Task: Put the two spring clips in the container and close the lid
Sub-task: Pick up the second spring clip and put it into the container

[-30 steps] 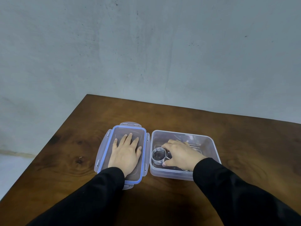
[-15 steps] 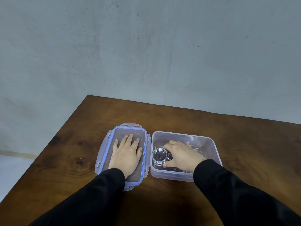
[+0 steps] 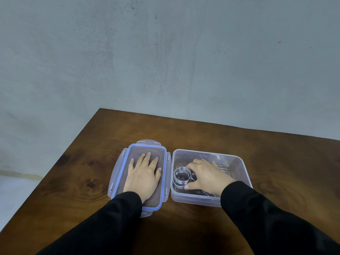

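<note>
A clear plastic container (image 3: 237, 162) stands open on the brown wooden table. My right hand (image 3: 207, 176) reaches into it, fingers curled around a silver coiled spring clip (image 3: 181, 176) at the container's left end. Thin metal wire of another clip shows under and behind my hand; most of it is hidden. The lid (image 3: 147, 147), clear with a blue seal and side latches, lies flat just left of the container. My left hand (image 3: 144, 176) rests palm down on the lid with fingers spread.
The wooden table (image 3: 276, 157) ends at a far edge near a grey wall and at a left edge beyond the lid. Bare wood lies right of the container and in front of both arms.
Both hands stay in place; the right hand with the spring clip has barely shifted inside the container.
</note>
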`<state>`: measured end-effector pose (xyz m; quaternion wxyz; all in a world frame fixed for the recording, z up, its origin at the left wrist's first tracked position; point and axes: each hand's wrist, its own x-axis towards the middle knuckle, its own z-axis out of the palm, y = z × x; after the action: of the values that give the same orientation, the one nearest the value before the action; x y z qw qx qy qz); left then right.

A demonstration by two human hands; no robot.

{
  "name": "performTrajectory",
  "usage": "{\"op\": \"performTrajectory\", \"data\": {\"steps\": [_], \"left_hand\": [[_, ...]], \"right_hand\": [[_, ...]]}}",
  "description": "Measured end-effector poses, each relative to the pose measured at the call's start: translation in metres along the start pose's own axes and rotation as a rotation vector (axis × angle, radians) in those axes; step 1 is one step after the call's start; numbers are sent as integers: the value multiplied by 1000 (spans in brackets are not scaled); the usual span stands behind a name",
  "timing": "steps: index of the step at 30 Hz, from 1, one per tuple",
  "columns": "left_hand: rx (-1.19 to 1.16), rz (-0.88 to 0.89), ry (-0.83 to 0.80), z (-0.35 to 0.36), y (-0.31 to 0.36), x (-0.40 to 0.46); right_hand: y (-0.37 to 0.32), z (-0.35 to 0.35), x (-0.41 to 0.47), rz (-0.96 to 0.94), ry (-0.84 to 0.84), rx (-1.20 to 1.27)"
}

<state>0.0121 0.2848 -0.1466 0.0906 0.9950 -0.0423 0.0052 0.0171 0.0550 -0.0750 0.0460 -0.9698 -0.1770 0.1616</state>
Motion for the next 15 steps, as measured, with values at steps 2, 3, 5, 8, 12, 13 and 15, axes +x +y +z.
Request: {"op": "performTrajectory", "data": {"steps": [2,3,5,8,12,13,15], "left_hand": [[1,-2,4,1,0,0],[1,-1,6,1,0,0],[2,0,8,1,0,-1],[-2,-1,8,1,0,-1],[-1,0,-1,0,0,0],[1,-1,-2,0,0,0],[4,-2,0,0,0,0]], "right_hand": [[1,0,0,-3,0,7],[1,1,0,-6,3,10],[1,2,-1,-20,12,5],[0,3,-1,-44,23,-9],[-2,5,-1,-48,29,-18],[-2,5,-1,-45,32,-19],[-2,5,-1,-36,31,-17]]}}
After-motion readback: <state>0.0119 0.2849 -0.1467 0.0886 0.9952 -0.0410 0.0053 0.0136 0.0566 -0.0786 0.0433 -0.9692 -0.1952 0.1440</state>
